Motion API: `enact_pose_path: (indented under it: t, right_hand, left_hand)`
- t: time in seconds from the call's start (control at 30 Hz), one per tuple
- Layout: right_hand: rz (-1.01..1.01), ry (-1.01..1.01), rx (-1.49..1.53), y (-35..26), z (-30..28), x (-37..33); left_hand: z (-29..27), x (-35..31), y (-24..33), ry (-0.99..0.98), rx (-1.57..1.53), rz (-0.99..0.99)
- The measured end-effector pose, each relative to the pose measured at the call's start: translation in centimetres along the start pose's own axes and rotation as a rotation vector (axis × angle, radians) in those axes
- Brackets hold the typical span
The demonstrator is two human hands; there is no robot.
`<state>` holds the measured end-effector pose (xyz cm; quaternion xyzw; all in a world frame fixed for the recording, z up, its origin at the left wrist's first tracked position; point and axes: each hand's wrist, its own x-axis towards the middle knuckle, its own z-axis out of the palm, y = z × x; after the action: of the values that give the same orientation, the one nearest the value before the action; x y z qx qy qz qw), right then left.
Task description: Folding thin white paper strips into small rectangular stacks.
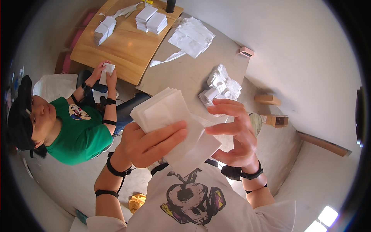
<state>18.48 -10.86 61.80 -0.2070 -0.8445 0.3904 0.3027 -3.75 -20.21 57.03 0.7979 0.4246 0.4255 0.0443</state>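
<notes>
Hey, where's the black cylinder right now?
The black cylinder is at the head view's top edge, just left of centre, on the wooden table, right of the paired white stacks.

Both forearms, left [106,179] and right [257,187], are slanting up and inward before the chest. Left hand [152,145] is gripping, two fingers [164,133] lying straight and side by side; right hand [239,133] is holding its fingers spread, loosely curled, pointing leftward.

the wide, head-worn view looks down — close over the left hand [145,145] and right hand [243,135].
</notes>
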Motion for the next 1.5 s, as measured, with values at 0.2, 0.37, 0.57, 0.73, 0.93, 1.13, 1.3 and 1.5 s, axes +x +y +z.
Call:
enact_pose_path:
  t: [0.2, 0.37, 0.57, 0.73, 0.93, 1.13, 1.3, 1.5]
  right_hand:
    - [0.031, -0.023, 0.010, 0.0, 0.2, 0.9]
    - [0.008, -0.004, 0.106, 1.0, 0.5, 1.1]
    - [-0.007, 0.055, 0.238, 2.5, 1.0, 1.0]
    - [0.003, 0.045, 0.185, 2.9, 1.2, 1.1]
    - [0.026, -0.031, 0.112, 2.8, 1.0, 1.6]
    - [0.107, -0.064, 0.261, 3.5, 1.7, 1.8]
    - [0.258, -0.053, 0.428, 4.0, 2.7, 1.5]
    - [0.474, -0.109, 0.716, 3.9, 3.9, 2.2]
  left_hand:
    - [0.5, -0.1, -0.6, -0.003, -0.011, 0.002]
    - [0.5, 0.2, -0.9, -0.007, 0.025, 0.005]
    - [0.6, 0.7, -1.5, -0.008, 0.010, -0.009]
    - [1.1, 0.6, -2.1, -0.009, -0.003, -0.002]
    - [1.7, 0.0, -2.3, 0.002, -0.039, -0.051]
    - [3.2, -1.0, -2.1, 0.041, -0.208, -0.162]
    - [4.3, -2.0, -2.0, 0.082, -0.375, -0.254]
    - [4.6, -3.9, -2.4, 0.119, -0.398, -0.314]
